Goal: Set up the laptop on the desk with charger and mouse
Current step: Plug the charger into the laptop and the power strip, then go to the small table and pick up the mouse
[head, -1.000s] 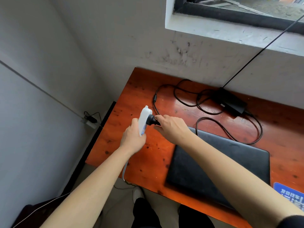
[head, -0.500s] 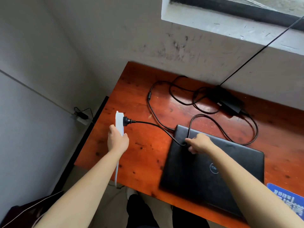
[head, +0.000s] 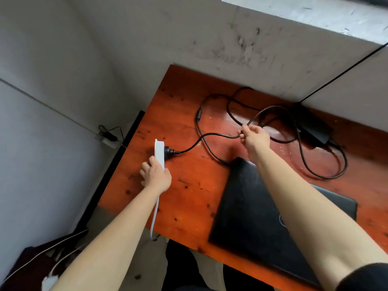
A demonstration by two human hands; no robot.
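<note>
A closed black laptop lies on the orange-red wooden desk, partly under my right forearm. My left hand grips a white power strip standing on its edge near the desk's left side. A black plug sits in the strip. Its black charger cable runs right across the desk to my right hand, which pinches it. The black charger brick lies at the back by the wall. More cable loops to the right. No mouse is in view.
The desk stands against a scuffed grey wall under a window ledge. A thin black wire slants down from the ledge to the brick. The strip's white cord hangs over the front edge. A wall socket sits low on the left.
My right hand let go of the plug, passed over the laptop's back corner, and now pinches the cable farther back. My left hand lowered the power strip onto the desk.
</note>
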